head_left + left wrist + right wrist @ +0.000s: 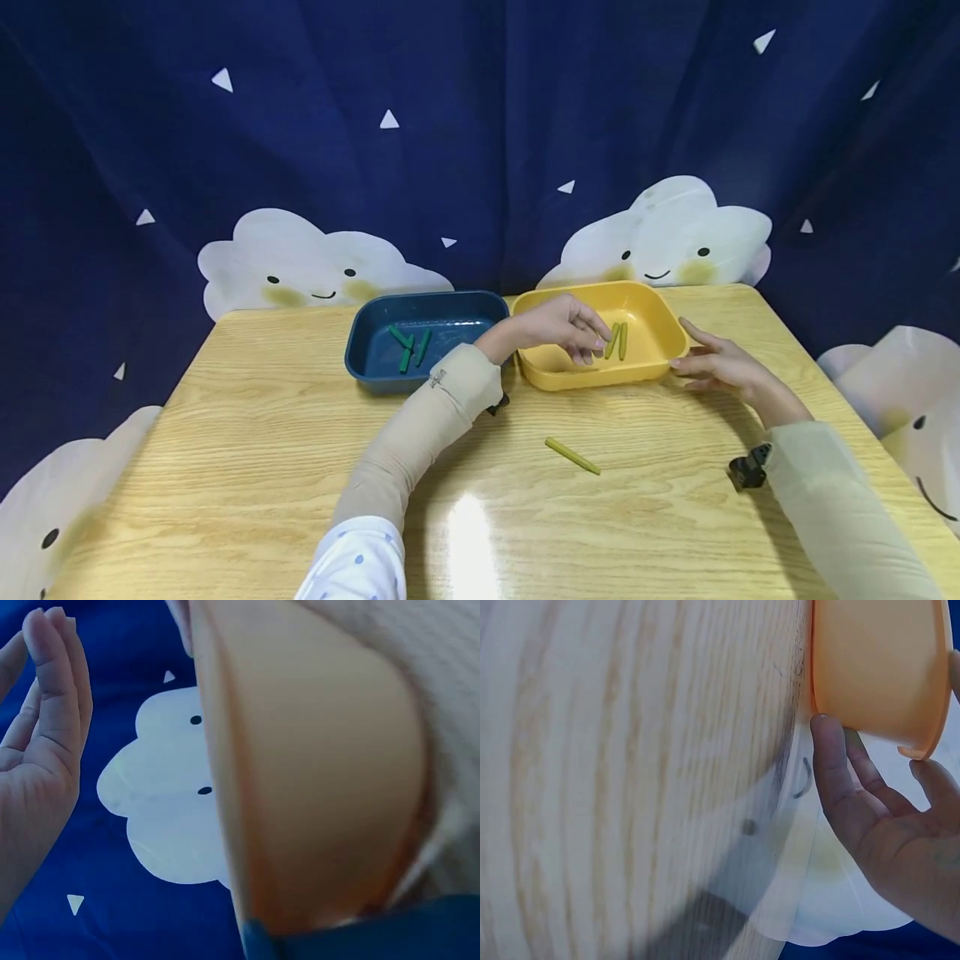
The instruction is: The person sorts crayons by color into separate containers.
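Note:
My left hand (568,327) hangs over the yellow tray (652,372), fingers loosely bent, with nothing seen between them. Two yellow-green crayons (623,342) lie in this tray, one close beside the left fingertips; whether they touch is unclear. In the left wrist view the left hand (49,720) shows relaxed, fairly straight fingers. At the tray's right end, my right hand (723,364) rests its fingertips against the outside. The right wrist view shows the right hand (892,817) with fingers near the tray's base and another digit by its rim. Another yellow-green crayon (572,456) lies on the table.
A dark blue tray (375,385) stands left of the yellow one, holding several green crayon pieces (406,354). Both trays are at the back of the wooden table (262,467), before a navy curtain (450,150) with clouds. Small black devices (750,468) sit under the wrists.

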`<state>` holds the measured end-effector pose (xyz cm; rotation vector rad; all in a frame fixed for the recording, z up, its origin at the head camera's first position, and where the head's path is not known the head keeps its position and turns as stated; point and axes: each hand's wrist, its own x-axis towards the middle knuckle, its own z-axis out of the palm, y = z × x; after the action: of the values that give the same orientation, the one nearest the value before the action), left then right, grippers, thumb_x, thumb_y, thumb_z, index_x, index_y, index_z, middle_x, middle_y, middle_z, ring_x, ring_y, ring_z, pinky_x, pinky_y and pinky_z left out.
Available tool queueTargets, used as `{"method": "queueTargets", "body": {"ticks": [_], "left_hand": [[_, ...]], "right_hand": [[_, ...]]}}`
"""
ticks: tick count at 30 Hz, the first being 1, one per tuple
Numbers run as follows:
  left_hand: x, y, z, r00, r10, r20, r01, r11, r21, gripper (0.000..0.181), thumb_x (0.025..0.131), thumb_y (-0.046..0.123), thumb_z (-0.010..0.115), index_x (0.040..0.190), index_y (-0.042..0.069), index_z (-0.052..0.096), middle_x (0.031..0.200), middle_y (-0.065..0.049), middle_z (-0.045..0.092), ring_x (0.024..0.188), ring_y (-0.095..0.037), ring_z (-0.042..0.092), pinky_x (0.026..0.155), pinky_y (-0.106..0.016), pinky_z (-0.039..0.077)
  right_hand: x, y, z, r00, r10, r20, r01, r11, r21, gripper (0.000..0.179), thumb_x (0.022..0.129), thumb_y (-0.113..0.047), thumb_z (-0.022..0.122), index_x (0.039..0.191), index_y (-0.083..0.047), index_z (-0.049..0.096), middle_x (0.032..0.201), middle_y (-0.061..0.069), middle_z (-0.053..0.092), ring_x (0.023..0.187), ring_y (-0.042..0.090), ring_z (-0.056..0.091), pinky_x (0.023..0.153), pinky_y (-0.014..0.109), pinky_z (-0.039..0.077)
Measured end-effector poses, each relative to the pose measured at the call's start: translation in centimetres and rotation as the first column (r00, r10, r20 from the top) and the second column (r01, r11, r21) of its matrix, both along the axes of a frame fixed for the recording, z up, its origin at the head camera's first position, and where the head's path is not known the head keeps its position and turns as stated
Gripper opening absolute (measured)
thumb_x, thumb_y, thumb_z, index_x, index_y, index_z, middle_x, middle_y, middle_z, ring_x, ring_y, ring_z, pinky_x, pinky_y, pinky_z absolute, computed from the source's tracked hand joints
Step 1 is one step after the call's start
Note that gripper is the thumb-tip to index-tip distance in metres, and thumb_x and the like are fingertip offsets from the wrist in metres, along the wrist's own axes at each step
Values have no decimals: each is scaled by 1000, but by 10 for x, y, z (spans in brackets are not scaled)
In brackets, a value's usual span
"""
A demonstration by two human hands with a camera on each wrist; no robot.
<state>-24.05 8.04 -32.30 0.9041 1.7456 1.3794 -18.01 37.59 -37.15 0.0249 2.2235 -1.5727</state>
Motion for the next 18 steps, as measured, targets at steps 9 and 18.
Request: {"method": "queueTargets", "body": {"ticks": [9,18], "left_hand": [[30,-7,-16,996,-92,-16,92,995,-42,24,84,-5,60,106,-16,58,89,-24,65,70,-24,65,67,-36,53],[55,-14,-39,972,-205,-115,197,977,-81,24,82,-5,63,104,-15,60,88,-21,66,79,-34,62,63,-31,52]], "right_hand": [[2,0,1,1000,-5,-5,5,1000,26,93,85,-18,65,145,-13,-6,122,25,43,93,18,61,79,40,50],[1,1,-1,1000,-1,-1,1,1000,25,93,86,-19,64,145,-15,-7,133,35,29,94,18,60,80,39,49]]}}
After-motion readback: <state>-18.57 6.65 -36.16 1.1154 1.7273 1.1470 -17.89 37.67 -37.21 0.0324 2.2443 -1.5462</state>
